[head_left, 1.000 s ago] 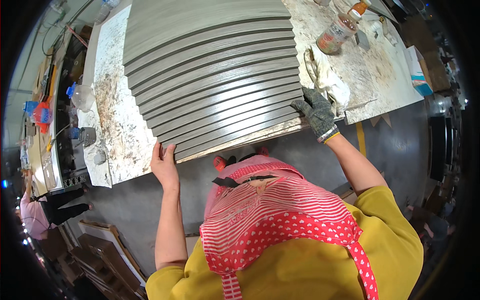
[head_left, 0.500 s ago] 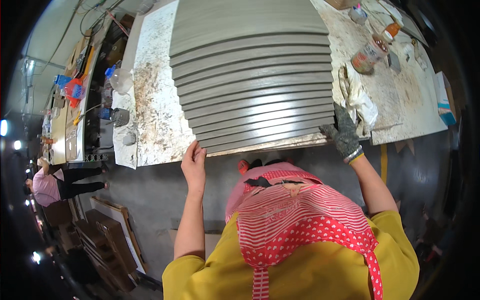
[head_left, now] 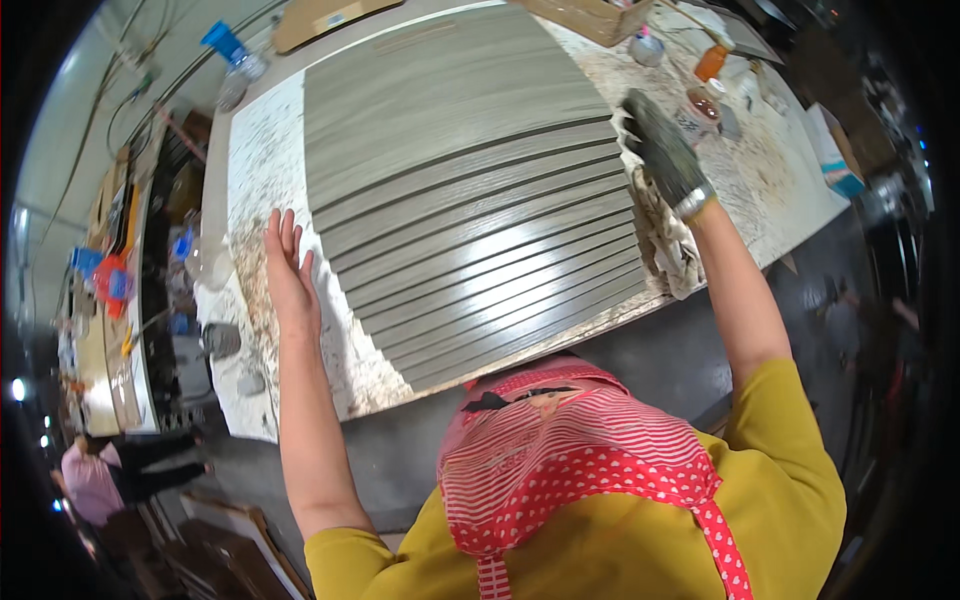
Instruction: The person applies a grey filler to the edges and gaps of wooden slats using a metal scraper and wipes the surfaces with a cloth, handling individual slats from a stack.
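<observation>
A stack of grey wood-grain panels (head_left: pixel 450 110) lies fanned out in front of me, their near edges stepped one behind another. My left hand (head_left: pixel 290 265), bare, hovers beside the left edge of the stack with its fingers apart and nothing in them. On the other side, my right hand (head_left: pixel 663 150) wears a dark grey work glove. Its fingers stretch toward the right edge of the panels, and I see nothing gripped in them. Just below that glove a crumpled off-white rag (head_left: pixel 665 245) lies along the panel edges; whether the glove touches it I cannot tell.
The panels rest on a stained white worktable (head_left: pixel 765 205). At its right stand a drink bottle (head_left: pixel 698 112), an orange-topped bottle (head_left: pixel 711 63) and a blue-and-white box (head_left: pixel 835 150). A cardboard box (head_left: pixel 590 20) sits at the back. Far left, another person (head_left: pixel 92 480) stands by a cluttered bench.
Both hands have left the near corners of the stack and moved forward along its sides. My left fingers have spread. More of the stack's far end now shows.
</observation>
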{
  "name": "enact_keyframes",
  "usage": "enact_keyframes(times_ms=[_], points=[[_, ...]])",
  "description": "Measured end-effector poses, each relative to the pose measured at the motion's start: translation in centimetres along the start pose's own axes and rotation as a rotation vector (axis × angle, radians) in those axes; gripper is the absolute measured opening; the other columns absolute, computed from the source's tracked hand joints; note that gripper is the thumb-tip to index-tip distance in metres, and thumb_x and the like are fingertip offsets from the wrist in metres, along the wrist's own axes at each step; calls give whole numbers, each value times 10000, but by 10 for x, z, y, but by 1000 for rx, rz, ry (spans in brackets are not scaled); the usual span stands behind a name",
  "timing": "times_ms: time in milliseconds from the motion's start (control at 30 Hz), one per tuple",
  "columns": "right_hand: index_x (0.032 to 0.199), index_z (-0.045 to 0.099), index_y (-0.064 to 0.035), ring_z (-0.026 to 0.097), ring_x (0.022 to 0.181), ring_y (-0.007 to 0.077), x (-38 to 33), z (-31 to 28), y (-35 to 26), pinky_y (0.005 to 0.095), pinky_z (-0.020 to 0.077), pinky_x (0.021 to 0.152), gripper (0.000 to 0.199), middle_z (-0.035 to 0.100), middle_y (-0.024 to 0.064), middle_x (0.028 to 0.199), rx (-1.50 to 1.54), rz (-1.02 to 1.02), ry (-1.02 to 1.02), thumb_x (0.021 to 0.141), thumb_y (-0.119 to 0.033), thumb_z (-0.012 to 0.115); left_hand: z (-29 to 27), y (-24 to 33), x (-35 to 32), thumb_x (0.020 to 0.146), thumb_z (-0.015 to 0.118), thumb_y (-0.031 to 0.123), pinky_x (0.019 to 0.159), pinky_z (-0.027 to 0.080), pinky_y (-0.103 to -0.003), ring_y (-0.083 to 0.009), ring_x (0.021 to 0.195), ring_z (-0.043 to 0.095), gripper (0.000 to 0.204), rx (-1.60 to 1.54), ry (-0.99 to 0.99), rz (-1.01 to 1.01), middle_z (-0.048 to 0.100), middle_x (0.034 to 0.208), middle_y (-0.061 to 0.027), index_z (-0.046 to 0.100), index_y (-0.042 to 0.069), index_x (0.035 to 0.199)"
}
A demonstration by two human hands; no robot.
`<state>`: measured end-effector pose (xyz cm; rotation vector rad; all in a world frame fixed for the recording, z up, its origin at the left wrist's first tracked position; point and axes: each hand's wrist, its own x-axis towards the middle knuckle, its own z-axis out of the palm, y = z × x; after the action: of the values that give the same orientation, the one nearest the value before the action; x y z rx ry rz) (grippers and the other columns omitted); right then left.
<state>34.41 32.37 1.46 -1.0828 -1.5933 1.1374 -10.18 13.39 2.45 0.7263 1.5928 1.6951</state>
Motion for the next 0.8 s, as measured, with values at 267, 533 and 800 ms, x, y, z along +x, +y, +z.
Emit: enact_keyframes(times_ms=[267, 533, 800], points=[[1467, 287, -84, 313, 1379, 225, 57, 38, 2, 315, 227, 1143, 527, 334, 104, 1500, -558, -73, -286, 997, -304, 380, 22, -30, 36, 937, 491, 471, 1070, 312, -354, -241, 1275, 410, 640, -87, -155, -184, 420, 1414, -104, 361, 82, 1428], [1212, 517, -6, 505, 1162, 298, 54, 62, -25, 377, 372, 1007, 375, 545, 202, 1208, -20, 185, -77, 1002, -282, 374, 39, -12, 20, 943, 492, 379, 1070, 312, -369, -255, 1293, 383, 619, -3, -20, -95, 387, 1432, -117, 330, 42, 1436], [1419, 366, -56, 383, 1331, 293, -4, 3, -54, 352, 286, 1114, 536, 376, 152, 1461, -752, 40, -189, 969, -337, 442, 28, -20, 26, 999, 386, 274, 1138, 174, -350, -271, 1383, 267, 520, 319, -26, 236, 284, 1504, -154, 306, 36, 1454]])
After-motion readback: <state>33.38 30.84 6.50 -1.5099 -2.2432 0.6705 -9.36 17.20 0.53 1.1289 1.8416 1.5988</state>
